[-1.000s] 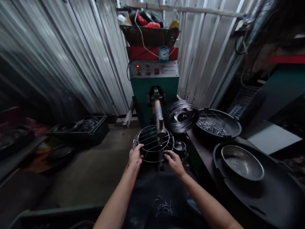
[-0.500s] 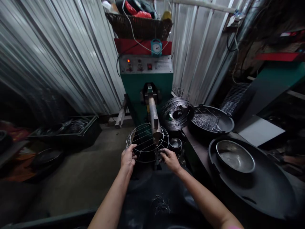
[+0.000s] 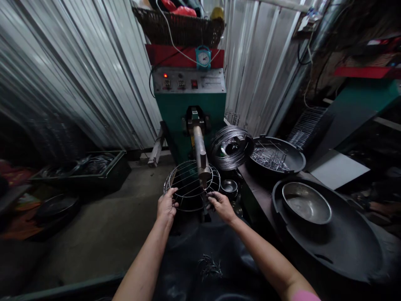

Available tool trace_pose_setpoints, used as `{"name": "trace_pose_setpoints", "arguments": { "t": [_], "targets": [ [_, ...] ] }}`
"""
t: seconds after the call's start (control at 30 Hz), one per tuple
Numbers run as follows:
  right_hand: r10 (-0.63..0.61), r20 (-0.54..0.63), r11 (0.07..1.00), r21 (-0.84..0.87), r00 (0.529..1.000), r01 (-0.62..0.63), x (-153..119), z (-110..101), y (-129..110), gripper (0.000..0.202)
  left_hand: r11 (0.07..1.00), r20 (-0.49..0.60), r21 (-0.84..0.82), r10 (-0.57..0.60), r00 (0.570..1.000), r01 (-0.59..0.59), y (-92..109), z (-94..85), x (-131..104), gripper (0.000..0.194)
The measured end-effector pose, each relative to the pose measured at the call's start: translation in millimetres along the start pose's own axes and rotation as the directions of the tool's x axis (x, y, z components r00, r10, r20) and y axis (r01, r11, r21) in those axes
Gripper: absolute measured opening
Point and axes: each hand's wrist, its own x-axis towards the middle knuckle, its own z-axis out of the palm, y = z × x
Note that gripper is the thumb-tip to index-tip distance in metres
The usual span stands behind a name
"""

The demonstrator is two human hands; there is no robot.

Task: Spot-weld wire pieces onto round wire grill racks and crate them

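Observation:
A round wire rack (image 3: 187,196) with parallel cross wires sits below the welding arm of a green spot welder (image 3: 175,110). My left hand (image 3: 167,205) is closed on the rack's near left rim, thumb on top. My right hand (image 3: 222,205) is pinched at the near right rim, close under the electrode tip (image 3: 204,182). Whatever lies between its darkened fingertips is too small to make out. The tip is at the rim beside these fingers; I cannot tell whether it touches the wire. Short wire pieces (image 3: 209,266) lie on the dark cover over my lap.
Right of the welder are a wire coil (image 3: 231,147), small metal bowls (image 3: 229,186), a black pan of wire pieces (image 3: 296,156), and a large black pan (image 3: 354,246) holding a steel bowl (image 3: 307,202). A dark bin (image 3: 115,173) stands left. A blue clock (image 3: 203,57) hangs on the welder.
The whole view has shifted slightly, so things appear a little further left and up. My right fingertips are slightly nearer the electrode tip. Both hands keep their places at the rack.

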Motion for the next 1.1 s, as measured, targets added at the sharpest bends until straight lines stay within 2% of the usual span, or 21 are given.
{"name": "trace_pose_setpoints", "arguments": {
  "t": [0.37,0.5,0.6,0.7,0.87,1.03,1.1],
  "targets": [
    [0.038,-0.004,0.996,0.076,0.999,-0.038,6.6,1.7,-3.2,0.022,0.998,-0.074,0.009,-0.060,0.995,0.061,-1.7,3.0,5.7,0.035],
    [0.075,-0.050,0.992,0.105,0.996,-0.070,2.6,0.9,-2.8,0.029,0.998,-0.098,0.025,-0.053,0.994,0.056,-0.6,3.1,3.8,0.033],
    [0.047,-0.153,0.994,0.104,0.987,-0.031,-9.4,-13.6,1.0,0.038,0.998,-0.109,0.030,-0.046,0.993,0.050,0.6,3.2,1.5,0.032],
    [0.090,-0.222,0.996,0.048,0.971,-0.081,-27.9,-41.1,11.4,0.043,0.999,-0.120,0.030,-0.034,0.992,0.038,1.9,3.1,-1.5,0.031],
    [0.182,-0.212,0.972,-0.111,0.960,-0.208,-66.8,-84.4,35.6,0.044,0.998,-0.176,-0.025,-0.055,0.983,0.051,1.7,3.5,-12.5,0.029],
    [0.059,-0.166,0.912,-0.392,0.984,-0.121,-107.6,-95.0,56.5,0.030,0.995,-0.180,-0.080,-0.065,0.982,0.051,-5.0,0.8,-26.6,0.028],
    [0.054,-0.125,0.907,-0.409,0.991,-0.101,-115.0,-93.6,60.4,0.031,0.998,-0.134,-0.028,-0.062,0.989,0.059,-4.6,-5.4,-27.6,0.030]
  ]
}}
